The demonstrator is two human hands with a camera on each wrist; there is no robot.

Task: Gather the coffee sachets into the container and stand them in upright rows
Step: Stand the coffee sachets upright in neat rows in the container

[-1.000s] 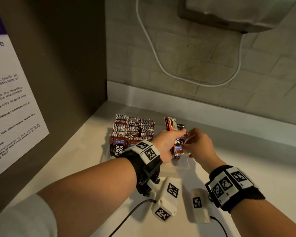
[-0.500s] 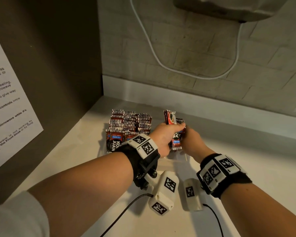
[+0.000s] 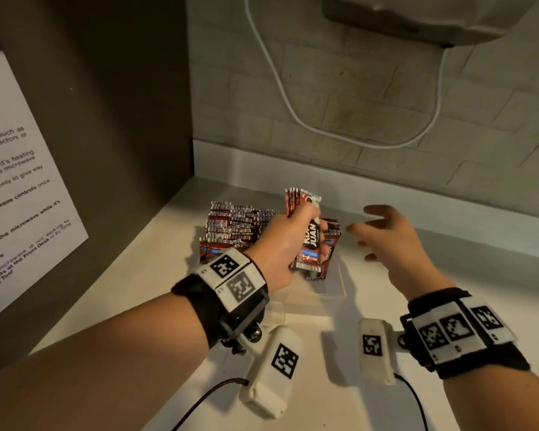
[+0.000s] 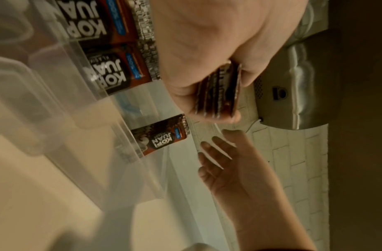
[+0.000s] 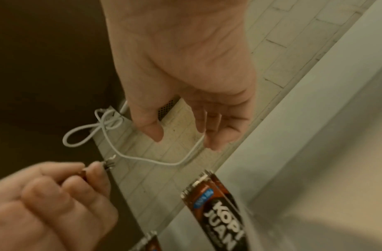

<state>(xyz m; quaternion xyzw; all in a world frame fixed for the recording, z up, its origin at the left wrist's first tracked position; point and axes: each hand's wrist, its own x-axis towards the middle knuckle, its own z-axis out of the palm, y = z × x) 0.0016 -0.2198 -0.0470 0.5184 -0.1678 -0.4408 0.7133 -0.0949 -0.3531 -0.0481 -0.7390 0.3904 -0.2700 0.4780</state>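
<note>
Coffee sachets (image 3: pixel 241 223), flat foil packets in brown, red and black with crimped barcode-striped tops, are packed upright in tight rows in the left part of a clear plastic container (image 3: pixel 339 286) on a smooth pale counter (image 3: pixel 143 275). In the head view a small bundle of sachets (image 3: pixel 308 231) is gripped in the left hand (image 3: pixel 280 244), fingers curled round it, held above the container's right part beside a few more standing sachets (image 3: pixel 332 231). The right hand (image 3: pixel 386 237) is held just right of the bundle, fingers spread and relaxed, nothing gripped. A white cable (image 3: pixel 293 110) is looped across a rough brick-pattern wall (image 3: pixel 371 98) under a grey metal appliance (image 3: pixel 433 17). A printed notice (image 3: pixel 16 188) is fixed to the dark panel at left.

In the left wrist view the bundle (image 4: pixel 218 91) is seen edge-on as thin stacked foil layers clamped between thumb and fingers of the left hand (image 4: pixel 207 42). Through the translucent, rounded container wall (image 4: pixel 112 105) glossy sachet fronts (image 4: pixel 116 73) are seen, upright. The right hand (image 4: pixel 230 163) is open, apart from the bundle.

In the right wrist view the right hand (image 5: pixel 185 68) is shown empty with fingers loosely extended. The left hand (image 5: pixel 52 200) is curled at lower left, a sachet edge (image 5: pixel 84 175) pinched. Two standing sachets (image 5: pixel 218 208) are seen near the smooth pale backsplash ledge (image 5: pixel 314 118).
</note>
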